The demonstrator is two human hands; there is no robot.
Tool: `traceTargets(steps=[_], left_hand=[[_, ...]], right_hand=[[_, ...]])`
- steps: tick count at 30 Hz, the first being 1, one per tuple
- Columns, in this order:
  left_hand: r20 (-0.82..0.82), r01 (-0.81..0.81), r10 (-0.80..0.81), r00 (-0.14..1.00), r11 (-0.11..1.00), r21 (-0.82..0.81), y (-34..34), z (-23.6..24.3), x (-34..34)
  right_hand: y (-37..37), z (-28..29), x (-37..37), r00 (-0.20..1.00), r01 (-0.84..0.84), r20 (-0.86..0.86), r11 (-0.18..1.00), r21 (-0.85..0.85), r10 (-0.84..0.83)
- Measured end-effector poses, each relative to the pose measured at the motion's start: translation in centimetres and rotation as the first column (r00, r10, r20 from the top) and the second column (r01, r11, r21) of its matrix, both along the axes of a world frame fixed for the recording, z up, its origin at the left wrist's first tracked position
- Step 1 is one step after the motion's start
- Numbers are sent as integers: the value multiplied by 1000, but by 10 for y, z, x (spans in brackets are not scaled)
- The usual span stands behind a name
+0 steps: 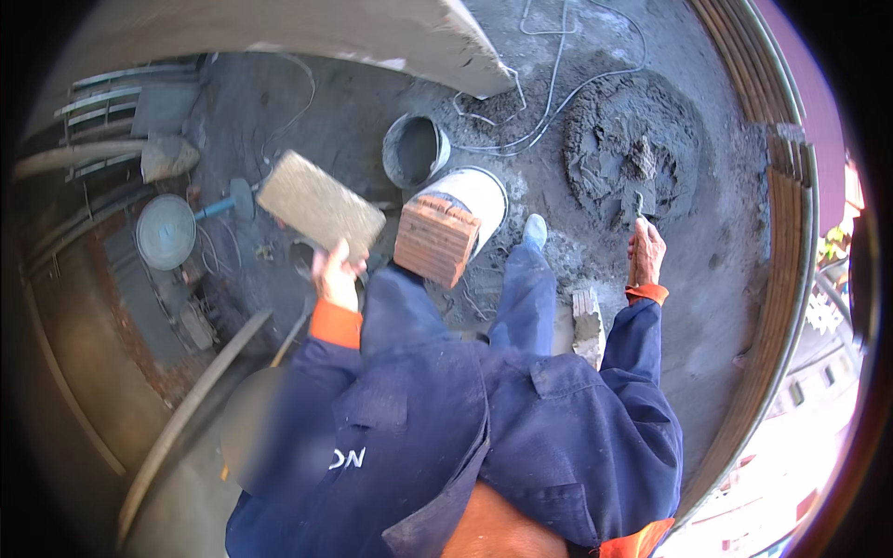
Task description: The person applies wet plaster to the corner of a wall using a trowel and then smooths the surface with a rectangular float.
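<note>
In my left hand [337,277] is a pale tan rectangular block [320,206], held out left of a white bucket [484,197] that has a red-orange brick [435,241] at its top. My right hand [646,249] grips a trowel [639,203], its blade at the near side of a wet grey mortar heap [609,121]. A grey open bucket [413,147] stands behind the white one. A broken, mortar-smeared brick [587,327] lies below and left of my right hand.
A wall slab [353,37] overhangs at top, cables [558,102] cross the floor, and a pale pan [166,232] with a blue-handled tool [219,206] is at left. Long poles [205,391] run along the lower left. Stacked boards [772,232] edge the right side.
</note>
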State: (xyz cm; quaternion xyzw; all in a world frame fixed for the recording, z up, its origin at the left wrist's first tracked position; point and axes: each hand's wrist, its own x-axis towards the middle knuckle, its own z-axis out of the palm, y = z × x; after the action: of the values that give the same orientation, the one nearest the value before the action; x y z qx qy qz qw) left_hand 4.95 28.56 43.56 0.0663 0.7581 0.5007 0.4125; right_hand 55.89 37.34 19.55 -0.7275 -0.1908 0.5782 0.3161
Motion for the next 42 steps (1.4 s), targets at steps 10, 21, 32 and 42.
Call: traceTargets(steps=[10,21,32,42], left_hand=[[-99,-57,109,989,902,427,25,166,-80],[39,-117,110,993,905,409,18,132,-135],[-56,-72,86,995,973,218,79,164,-286],[298,-184,43,954,867,463,141,300,-207]], right_hand=[[11,156,-50,839,-540,-51,841,46,542],[47,267,-241,484,-842,-111,497,212,868],[148,476,-425,148,-925,52,119,361,988],[118,712,-487,554,-795,338,361,488,761]])
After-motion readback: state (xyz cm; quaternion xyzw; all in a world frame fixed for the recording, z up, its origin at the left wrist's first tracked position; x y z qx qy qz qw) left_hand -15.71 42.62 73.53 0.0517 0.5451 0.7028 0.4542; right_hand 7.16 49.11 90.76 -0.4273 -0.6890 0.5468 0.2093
